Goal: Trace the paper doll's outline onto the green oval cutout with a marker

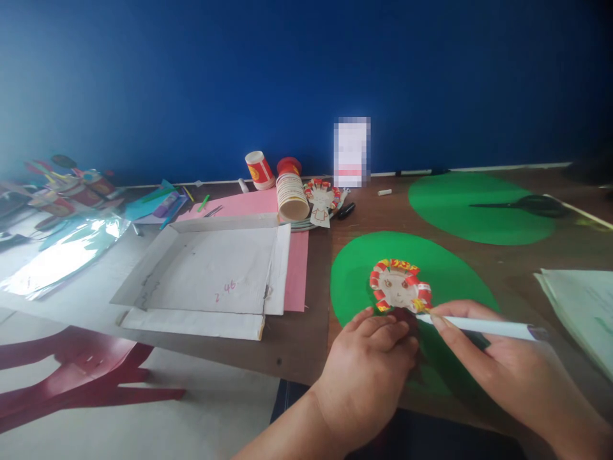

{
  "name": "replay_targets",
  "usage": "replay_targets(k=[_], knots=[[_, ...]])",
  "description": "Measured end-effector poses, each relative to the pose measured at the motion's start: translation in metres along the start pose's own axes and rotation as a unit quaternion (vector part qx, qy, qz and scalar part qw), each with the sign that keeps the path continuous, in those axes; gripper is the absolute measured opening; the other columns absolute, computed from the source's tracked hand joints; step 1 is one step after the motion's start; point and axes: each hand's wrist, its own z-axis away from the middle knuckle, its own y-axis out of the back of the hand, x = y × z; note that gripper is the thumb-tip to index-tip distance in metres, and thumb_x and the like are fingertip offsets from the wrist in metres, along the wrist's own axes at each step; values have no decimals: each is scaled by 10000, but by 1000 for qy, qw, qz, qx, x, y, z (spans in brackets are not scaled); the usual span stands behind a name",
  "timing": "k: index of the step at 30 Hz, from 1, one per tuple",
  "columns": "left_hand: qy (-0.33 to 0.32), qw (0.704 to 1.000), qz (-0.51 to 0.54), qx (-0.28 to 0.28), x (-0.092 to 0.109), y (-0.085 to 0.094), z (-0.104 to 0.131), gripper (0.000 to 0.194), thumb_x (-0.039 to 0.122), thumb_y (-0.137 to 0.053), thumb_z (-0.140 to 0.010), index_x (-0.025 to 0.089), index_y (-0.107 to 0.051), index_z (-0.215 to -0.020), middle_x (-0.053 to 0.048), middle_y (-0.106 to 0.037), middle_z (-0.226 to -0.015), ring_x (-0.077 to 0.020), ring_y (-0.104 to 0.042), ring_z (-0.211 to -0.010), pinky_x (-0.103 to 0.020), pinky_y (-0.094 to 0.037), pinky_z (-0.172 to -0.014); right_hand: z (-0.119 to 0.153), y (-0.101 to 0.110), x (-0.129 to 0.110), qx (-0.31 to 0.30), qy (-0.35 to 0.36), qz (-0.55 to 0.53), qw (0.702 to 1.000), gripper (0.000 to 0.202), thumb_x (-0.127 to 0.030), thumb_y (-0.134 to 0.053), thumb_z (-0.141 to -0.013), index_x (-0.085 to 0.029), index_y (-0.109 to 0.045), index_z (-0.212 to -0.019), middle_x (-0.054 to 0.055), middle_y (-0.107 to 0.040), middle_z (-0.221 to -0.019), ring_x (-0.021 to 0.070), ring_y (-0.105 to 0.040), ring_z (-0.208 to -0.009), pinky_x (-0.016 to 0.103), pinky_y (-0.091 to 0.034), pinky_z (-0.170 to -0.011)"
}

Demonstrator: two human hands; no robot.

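Note:
A green paper circle (352,271) lies in front of me. On it is a face cut from a paper cup (398,287), with a drawn face in the middle and a fringe of red and yellow strips. My left hand (371,358) rests on the circle just below the face, fingers slightly bent and lying on the paper. What is under its fingertips is mostly hidden. My right hand (498,364) grips a white marker (483,326) between thumb and fingers. The marker's tip points left, at the lower right edge of the face.
A second green circle (433,204) carries black scissors (531,205). Left stands a shallow white box (215,268) over pink paper (297,275). Behind are stacked paper cups (291,197), a cut-out figure (320,211) and a black marker cap (346,211). White sheets (582,306) lie right; a red chair (86,364) stands lower left.

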Motion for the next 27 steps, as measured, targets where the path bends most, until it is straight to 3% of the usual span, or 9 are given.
replay_targets(k=[16,27], knots=[[1,1000,4,-10,3,3,-2,181,304,-600,-1103,227,-741,-1186,24,-778,-1289,-184,-714,-1225,-379,-470,-1236,5,-2,0,-5,-18,18,1000,363,-597,-559,-966,-291,-737,-888,-11,-820,-786,182,-781,-625,222,-542,-479],[4,1000,14,-13,2,2,-1,170,297,-627,-1090,232,-734,-1206,16,-772,-1305,-187,-710,-1235,-388,-466,-1239,12,5,-5,-29,-24,4,999,279,-539,-592,-955,-313,-729,-868,-52,-774,-681,150,-715,-511,220,-552,-530]])
